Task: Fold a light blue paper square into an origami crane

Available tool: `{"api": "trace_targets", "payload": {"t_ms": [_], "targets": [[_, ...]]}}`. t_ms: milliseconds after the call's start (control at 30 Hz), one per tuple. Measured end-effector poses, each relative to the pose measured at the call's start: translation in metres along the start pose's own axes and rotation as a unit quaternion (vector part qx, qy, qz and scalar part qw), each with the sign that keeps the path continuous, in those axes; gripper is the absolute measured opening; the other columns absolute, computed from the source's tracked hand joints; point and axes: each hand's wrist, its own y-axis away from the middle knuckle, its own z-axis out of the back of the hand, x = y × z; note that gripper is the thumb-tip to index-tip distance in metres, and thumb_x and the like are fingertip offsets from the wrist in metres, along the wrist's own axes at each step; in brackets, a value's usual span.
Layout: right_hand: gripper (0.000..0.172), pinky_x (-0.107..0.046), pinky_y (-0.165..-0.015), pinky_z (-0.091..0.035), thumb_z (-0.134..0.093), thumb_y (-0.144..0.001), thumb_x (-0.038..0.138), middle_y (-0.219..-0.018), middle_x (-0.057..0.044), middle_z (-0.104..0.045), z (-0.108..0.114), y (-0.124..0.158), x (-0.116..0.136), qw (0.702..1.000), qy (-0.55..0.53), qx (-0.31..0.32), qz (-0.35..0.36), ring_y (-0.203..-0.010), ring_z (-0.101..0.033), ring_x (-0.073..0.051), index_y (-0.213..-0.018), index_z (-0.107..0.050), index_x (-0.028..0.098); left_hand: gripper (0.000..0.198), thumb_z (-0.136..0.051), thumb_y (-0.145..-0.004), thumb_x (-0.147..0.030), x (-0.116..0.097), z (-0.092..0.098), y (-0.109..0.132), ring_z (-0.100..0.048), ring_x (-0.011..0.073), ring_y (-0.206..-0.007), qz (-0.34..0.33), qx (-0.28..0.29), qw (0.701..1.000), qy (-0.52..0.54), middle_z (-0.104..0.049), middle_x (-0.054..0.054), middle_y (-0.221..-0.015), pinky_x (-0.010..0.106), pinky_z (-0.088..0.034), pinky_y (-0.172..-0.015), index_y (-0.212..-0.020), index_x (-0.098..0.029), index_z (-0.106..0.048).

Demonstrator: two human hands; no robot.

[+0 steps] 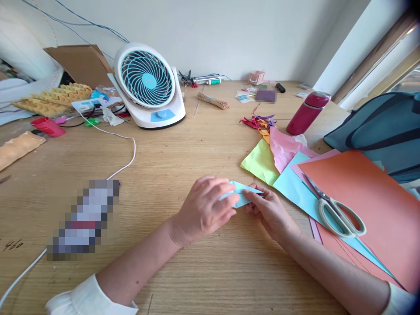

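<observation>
A small piece of folded light-blue paper (241,200) with a pointed right end is held between my two hands above the wooden table. My right hand (271,210) pinches it, thumb on top and fingers underneath. Over its left end curl the fingers of my left hand (205,205), slightly blurred, with a bit of blue showing between them. The left thumb sits lower, near the paper's bottom edge. Just beyond the hands lies a crumpled yellow-green sheet (260,162).
Scissors (341,216) rest on orange (377,188) and blue sheets at right. Behind them are pink paper (285,148), coloured paper scraps (260,124), a red flask (308,113) and a teal bag (380,131). A fan (147,83) stands at the back; a cabled, pixelated object (83,218) lies left.
</observation>
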Motion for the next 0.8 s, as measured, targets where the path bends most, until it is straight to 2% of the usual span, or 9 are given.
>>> {"api": "trace_targets", "payload": {"t_ms": [100,167,233,300,400,467,567,700,800], "targets": [[0.045,-0.022,-0.053,-0.034,-0.085,-0.064,0.051,-0.06,0.006,-0.054,-0.004,0.002,0.003,1.0,-0.007,0.004,-0.026,-0.052,-0.046,-0.008,-0.076,-0.056,0.019,0.017,-0.058,-0.095,-0.013,-0.004,-0.003,0.006,-0.062,0.021,-0.117,-0.102,-0.003,0.989,-0.106,-0.072,0.004,-0.118,0.04,-0.042,-0.108,-0.11,-0.019,-0.063],[0.043,-0.023,-0.053,-0.035,-0.081,-0.068,0.052,-0.061,0.004,-0.055,-0.004,0.006,0.003,0.998,0.045,0.031,-0.03,-0.053,-0.048,-0.009,-0.076,-0.055,0.019,0.014,-0.057,-0.095,-0.011,-0.006,-0.006,0.01,-0.066,0.0194,-0.111,-0.117,-0.012,0.986,-0.115,-0.074,0.004,-0.112,0.037,-0.046,-0.106,-0.104,-0.017,-0.066],[0.035,-0.024,-0.053,-0.036,-0.073,-0.078,0.05,-0.06,0.003,-0.056,0.0,0.012,0.002,0.984,0.158,0.079,-0.013,-0.055,-0.05,-0.012,-0.079,-0.056,0.02,0.011,-0.057,-0.094,-0.01,-0.008,-0.009,0.018,-0.069,0.0181,-0.101,-0.112,-0.01,0.989,-0.094,-0.075,0.004,-0.104,0.035,-0.053,-0.1,-0.096,-0.016,-0.067],[0.022,-0.025,-0.054,-0.038,-0.064,-0.088,0.041,-0.063,0.002,-0.057,0.009,0.023,0.002,0.942,0.31,0.126,0.038,-0.058,-0.052,-0.013,-0.084,-0.059,0.02,0.013,-0.056,-0.095,-0.011,-0.012,-0.009,0.028,-0.071,0.0169,-0.094,-0.095,0.013,0.993,-0.067,-0.075,0.005,-0.103,0.032,-0.058,-0.092,-0.091,-0.015,-0.067],[0.007,-0.028,-0.064,-0.046,-0.057,-0.093,0.024,-0.086,-0.002,-0.064,0.025,0.044,0.0,0.85,0.48,0.125,0.175,-0.071,-0.058,-0.015,-0.098,-0.061,0.021,0.017,-0.053,-0.096,-0.011,-0.02,-0.007,0.046,-0.071,0.0172,-0.098,-0.084,0.048,0.995,-0.032,-0.075,0.006,-0.103,0.031,-0.061,-0.089,-0.091,-0.015,-0.068],[0.014,-0.032,-0.074,-0.049,-0.053,-0.095,0.017,-0.099,-0.006,-0.064,0.032,0.056,-0.002,0.789,0.534,0.114,0.281,-0.083,-0.06,-0.017,-0.106,-0.061,0.02,0.018,-0.052,-0.097,-0.01,-0.024,-0.004,0.053,-0.07,0.018,-0.103,-0.082,0.059,0.995,-0.021,-0.075,0.007,-0.105,0.031,-0.06,-0.092,-0.094,-0.013,-0.069],[0.022,-0.036,-0.078,-0.05,-0.051,-0.096,0.011,-0.102,-0.009,-0.064,0.032,0.063,-0.006,0.703,0.568,0.141,0.404,-0.089,-0.059,-0.02,-0.114,-0.061,0.016,0.02,-0.05,-0.097,-0.009,-0.029,-0.001,0.057,-0.07,0.0189,-0.106,-0.079,0.066,0.994,-0.021,-0.075,0.009,-0.109,0.032,-0.06,-0.096,-0.098,-0.011,-0.07],[0.028,-0.037,-0.074,-0.05,-0.048,-0.098,0.008,-0.111,-0.013,-0.067,0.025,0.057,-0.011,0.623,0.592,0.22,0.461,-0.087,-0.058,-0.021,-0.123,-0.059,0.012,0.023,-0.047,-0.099,-0.01,-0.032,0.001,0.058,-0.068,0.0203,-0.112,-0.068,0.082,0.994,-0.012,-0.073,0.013,-0.115,0.034,-0.059,-0.099,-0.101,-0.01,-0.07],[0.031,-0.039,-0.075,-0.051,-0.039,-0.1,0.008,-0.117,-0.016,-0.066,0.024,0.052,-0.013,0.6,0.599,0.257,0.464,-0.087,-0.058,-0.022,-0.124,-0.06,0.008,0.023,-0.048,-0.099,-0.011,-0.034,0.002,0.061,-0.066,0.0209,-0.117,-0.045,0.1,0.994,0.002,-0.071,0.013,-0.121,0.035,-0.057,-0.102,-0.107,-0.01,-0.07]]}}
